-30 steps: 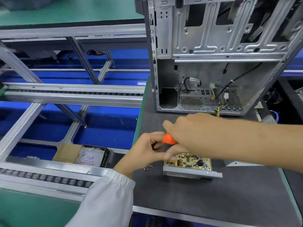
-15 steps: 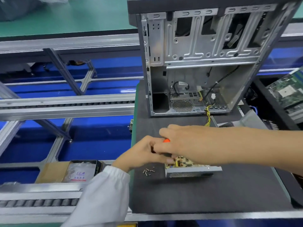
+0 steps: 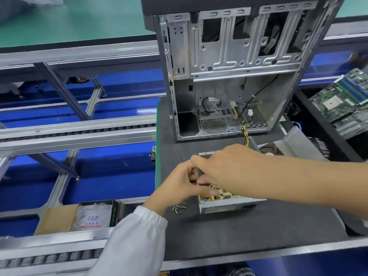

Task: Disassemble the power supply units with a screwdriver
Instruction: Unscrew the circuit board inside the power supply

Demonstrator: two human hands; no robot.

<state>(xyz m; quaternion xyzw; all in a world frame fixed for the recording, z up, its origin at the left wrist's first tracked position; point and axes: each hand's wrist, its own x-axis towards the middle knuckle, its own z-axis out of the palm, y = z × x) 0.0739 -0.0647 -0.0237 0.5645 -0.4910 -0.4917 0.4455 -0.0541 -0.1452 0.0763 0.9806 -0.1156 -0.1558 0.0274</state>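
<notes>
Sitting on the dark mat (image 3: 249, 234) just in front of the open computer case (image 3: 229, 80) is one power supply unit (image 3: 225, 204), lid off, yellowish circuit board and a copper coil showing, vented grey side facing me. Both hands bunch over its left end: left hand (image 3: 179, 188) fingers curled, right hand (image 3: 229, 168) arched on top (can't tell what either grips). Roughly six loose screws (image 3: 178, 208) lie just left of it

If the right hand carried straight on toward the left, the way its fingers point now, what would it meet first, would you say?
Most likely the left hand: the right hand already overlaps its fingers above the power supply unit, though whether they touch is unclear.
</notes>
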